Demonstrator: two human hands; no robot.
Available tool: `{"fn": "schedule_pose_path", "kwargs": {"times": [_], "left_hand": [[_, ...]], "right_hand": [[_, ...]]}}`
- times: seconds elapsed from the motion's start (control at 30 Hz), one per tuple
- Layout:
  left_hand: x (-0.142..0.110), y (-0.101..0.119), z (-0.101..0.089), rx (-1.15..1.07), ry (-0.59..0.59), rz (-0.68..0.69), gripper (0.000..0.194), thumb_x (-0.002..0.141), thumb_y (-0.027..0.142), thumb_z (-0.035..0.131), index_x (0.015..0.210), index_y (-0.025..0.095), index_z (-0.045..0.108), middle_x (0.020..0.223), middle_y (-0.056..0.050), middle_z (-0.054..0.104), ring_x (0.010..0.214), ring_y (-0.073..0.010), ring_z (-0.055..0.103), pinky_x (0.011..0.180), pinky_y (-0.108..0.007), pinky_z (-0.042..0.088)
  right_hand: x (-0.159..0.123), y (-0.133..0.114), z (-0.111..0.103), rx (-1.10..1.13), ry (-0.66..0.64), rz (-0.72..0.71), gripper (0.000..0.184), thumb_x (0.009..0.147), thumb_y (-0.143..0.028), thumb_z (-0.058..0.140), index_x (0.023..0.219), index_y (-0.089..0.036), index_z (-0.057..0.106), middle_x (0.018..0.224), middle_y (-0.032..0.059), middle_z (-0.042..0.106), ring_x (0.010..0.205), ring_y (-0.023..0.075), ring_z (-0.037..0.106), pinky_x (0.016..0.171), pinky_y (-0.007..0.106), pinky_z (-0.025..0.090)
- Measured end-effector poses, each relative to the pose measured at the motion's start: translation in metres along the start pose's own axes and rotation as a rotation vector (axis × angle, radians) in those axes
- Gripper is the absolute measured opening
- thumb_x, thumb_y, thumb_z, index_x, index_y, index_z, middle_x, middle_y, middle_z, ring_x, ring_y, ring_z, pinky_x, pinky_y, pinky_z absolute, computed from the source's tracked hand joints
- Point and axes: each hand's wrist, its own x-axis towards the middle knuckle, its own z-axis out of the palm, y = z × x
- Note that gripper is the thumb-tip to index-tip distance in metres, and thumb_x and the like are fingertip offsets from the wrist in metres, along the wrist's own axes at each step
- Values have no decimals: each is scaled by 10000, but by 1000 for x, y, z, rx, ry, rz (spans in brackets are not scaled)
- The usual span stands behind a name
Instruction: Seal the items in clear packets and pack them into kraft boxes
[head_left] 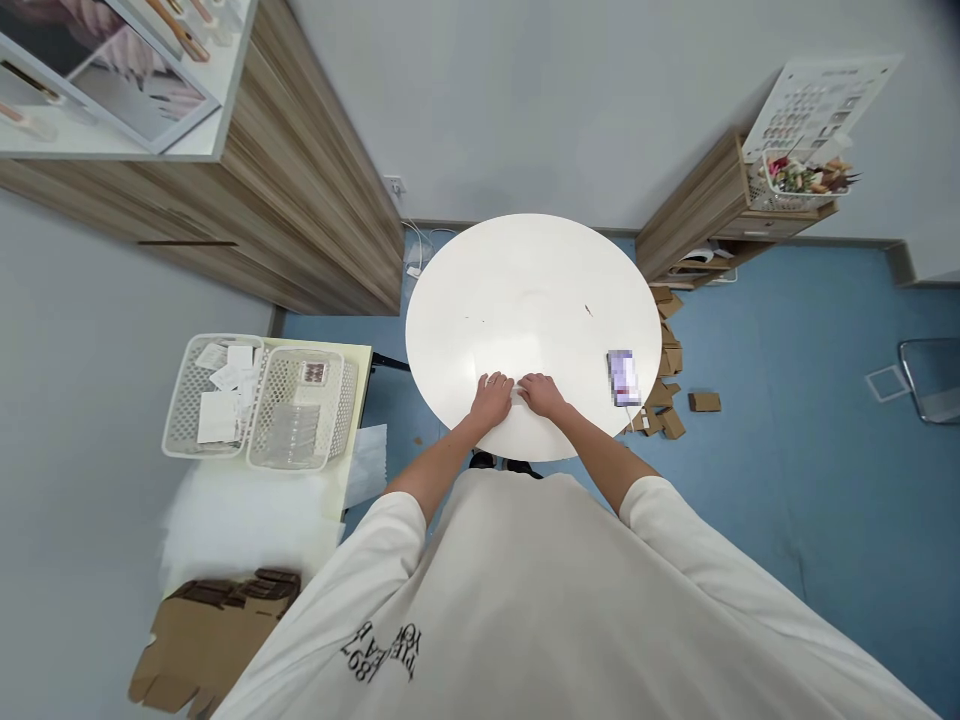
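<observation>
My left hand (491,399) rests at the near side of the round white table (525,275), its fingers bent and pressed together. Close beside it, my right hand (541,394) is closed in the same way, the fingertips pointing towards the left hand. Between the two hands shows a small whitish, perhaps see-through piece (517,393); it blends with the tabletop and I cannot make out its kind. To the right on the table lies a phone (622,378) with a blurred screen and a white cable.
On a side table at the left stand two white baskets (257,400), one with papers, the other with clear plastic pieces. Flattened cardboard (206,640) lies below them. Small brown boxes (671,360) lie on the floor right of the table. A wooden cabinet (322,170) stands behind left.
</observation>
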Motion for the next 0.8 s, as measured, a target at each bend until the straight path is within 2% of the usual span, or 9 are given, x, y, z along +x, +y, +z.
{"fn": "schedule_pose_path", "kwargs": {"times": [0.17,0.3,0.37,0.47,0.57,0.7,0.8], "left_hand": [[9,-1,10,44,-57,33,701,803,144,584,1478,156,393,1580,-198,367,1538,-343,193,1245,-586,76],[16,-4,18,-6,-114,11,788,803,123,560,1548,169,305,1628,-197,294,1558,-342,132,1241,-606,52],[18,-5,20,-34,-152,-16,814,805,132,562,1567,183,279,1630,-189,294,1555,-349,141,1239,-613,61],[18,-6,22,-42,-178,-28,832,803,165,589,1572,166,270,1628,-195,289,1547,-368,156,1244,-599,63],[18,-6,23,-23,-179,-25,844,807,194,604,1576,153,259,1623,-204,289,1543,-376,159,1244,-588,62],[17,-3,23,-14,-187,-38,855,820,213,590,1590,153,225,1623,-206,285,1541,-376,159,1237,-592,60],[11,2,19,-5,-166,-26,813,851,217,553,1591,162,221,1645,-190,243,1546,-361,141,1233,-596,53]], "right_hand": [[20,9,3,-11,-7,47,352,1035,-344,418,1268,-217,649,1490,129,495,1389,324,369,1128,512,272],[20,8,10,56,64,88,364,1021,-345,424,1293,-204,621,1436,154,521,1351,322,393,1135,517,254],[13,4,16,122,164,184,407,1018,-356,415,1358,-190,563,1444,170,503,1348,317,393,1137,501,258],[-1,-2,27,228,301,445,487,1019,-383,371,1446,-165,452,1465,197,458,1346,334,392,1110,498,297],[-16,-2,37,315,285,634,534,999,-435,379,1455,-158,412,1408,216,476,1283,359,448,1046,503,364],[-24,-2,46,352,234,735,546,960,-507,433,1384,-162,449,1342,219,495,1261,370,468,1008,497,402],[-22,-7,49,407,334,768,547,908,-538,505,1314,-172,467,1288,228,516,1240,395,471,994,536,407]]}}
